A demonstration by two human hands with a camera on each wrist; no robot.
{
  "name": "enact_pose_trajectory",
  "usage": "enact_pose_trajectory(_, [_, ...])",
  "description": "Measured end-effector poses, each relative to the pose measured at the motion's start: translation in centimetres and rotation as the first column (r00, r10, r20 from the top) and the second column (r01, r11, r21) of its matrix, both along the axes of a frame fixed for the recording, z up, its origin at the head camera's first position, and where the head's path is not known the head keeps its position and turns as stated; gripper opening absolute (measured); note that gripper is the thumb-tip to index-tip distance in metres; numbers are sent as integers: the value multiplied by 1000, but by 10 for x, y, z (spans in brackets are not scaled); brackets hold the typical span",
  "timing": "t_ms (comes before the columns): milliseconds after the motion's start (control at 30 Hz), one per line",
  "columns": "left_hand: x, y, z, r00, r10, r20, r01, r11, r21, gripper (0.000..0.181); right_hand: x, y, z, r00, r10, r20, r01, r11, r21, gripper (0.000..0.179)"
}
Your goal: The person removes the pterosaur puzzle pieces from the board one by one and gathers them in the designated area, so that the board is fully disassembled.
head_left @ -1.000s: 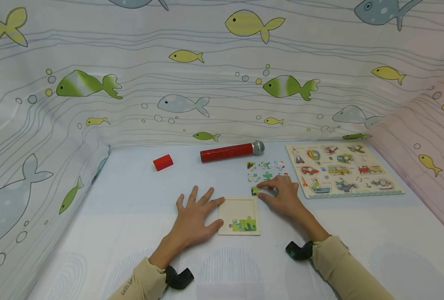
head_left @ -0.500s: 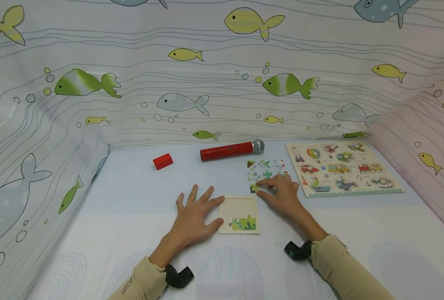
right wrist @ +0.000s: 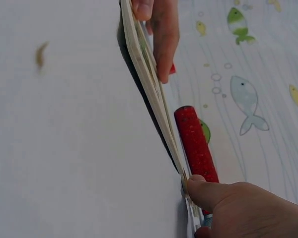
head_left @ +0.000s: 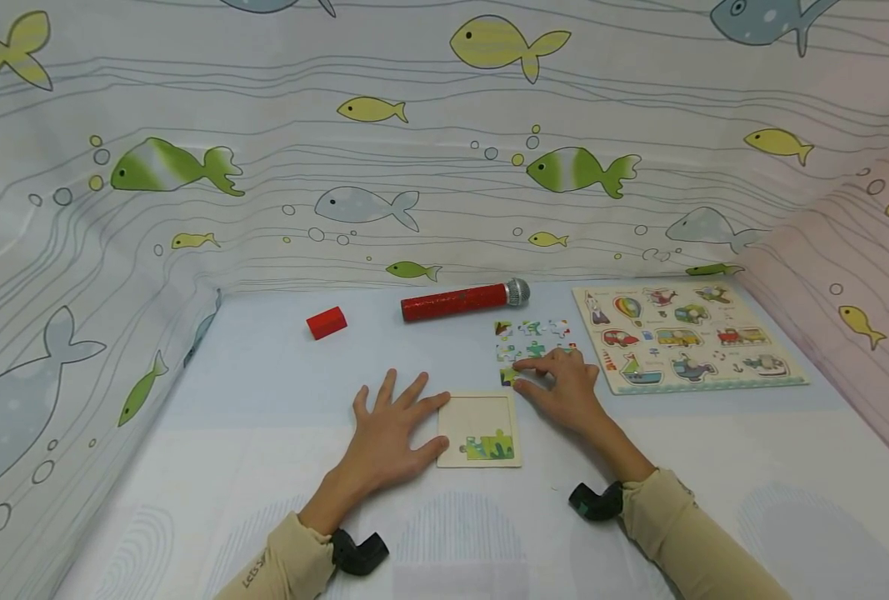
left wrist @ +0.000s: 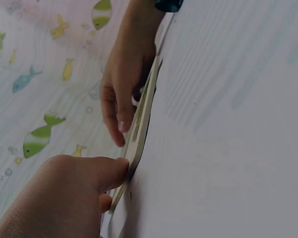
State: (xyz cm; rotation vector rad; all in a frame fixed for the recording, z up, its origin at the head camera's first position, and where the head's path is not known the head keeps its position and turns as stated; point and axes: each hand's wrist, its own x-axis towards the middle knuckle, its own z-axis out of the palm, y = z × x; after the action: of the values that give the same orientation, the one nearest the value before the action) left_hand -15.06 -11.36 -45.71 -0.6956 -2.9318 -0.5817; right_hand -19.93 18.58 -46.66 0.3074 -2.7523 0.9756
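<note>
A square wooden puzzle tray (head_left: 477, 412) lies on the table, with a few joined green pieces (head_left: 492, 447) in its lower right part. My left hand (head_left: 389, 433) has its fingers spread, its thumb and index fingertips on the tray's left edge; in the left wrist view the thumb of the left hand (left wrist: 64, 193) rests against that edge. Beyond the tray's upper right corner, my right hand (head_left: 564, 392) pinches a green puzzle piece (head_left: 507, 377) between thumb and index finger. Behind it, loose jigsaw pieces (head_left: 531, 328) lie in rows, partly hidden by this hand.
A picture board with vehicles (head_left: 684, 333) lies at the right, near my right hand. Toward the back are a red microphone (head_left: 455, 303) with a silver head and a small red block (head_left: 327, 323). A fish-patterned curtain (head_left: 444, 167) rises behind the table and along its sides.
The green piece at my right fingertips has shifted very slightly to the left. Both hands have otherwise stayed almost where they were.
</note>
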Motion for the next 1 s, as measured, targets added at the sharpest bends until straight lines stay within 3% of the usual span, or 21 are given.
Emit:
enact_pose_trajectory(200, [-1, 1, 0, 1000, -7, -5, 7, 1000, 1, 62, 0, 1, 2, 998, 44, -43, -46, 998, -51, 24])
enact_pose_trajectory(367, [-2, 1, 1, 1000, -1, 5, 1, 1000, -17, 62, 2, -2, 11, 978, 206, -28, -207, 977, -49, 28])
enact_pose_trajectory(533, [-3, 0, 0, 1000, 0, 2, 0, 1000, -25, 62, 12, -14, 23, 915, 396, 80, -398, 917, 17, 30])
enact_pose_trajectory(667, [-2, 0, 0, 1000, -1, -3, 1, 1000, -26, 62, 20, -22, 26, 858, 495, 140, -507, 859, 71, 30])
enact_pose_trajectory(833, [-1, -1, 0, 1000, -2, -4, 2, 1000, -6, 61, 29, -28, 31, 807, 558, 194, -579, 812, 74, 31])
enact_pose_trajectory(1000, [0, 0, 0, 1000, 1, -6, -1, 1000, -9, 61, 32, -29, 32, 780, 588, 212, -614, 785, 80, 34])
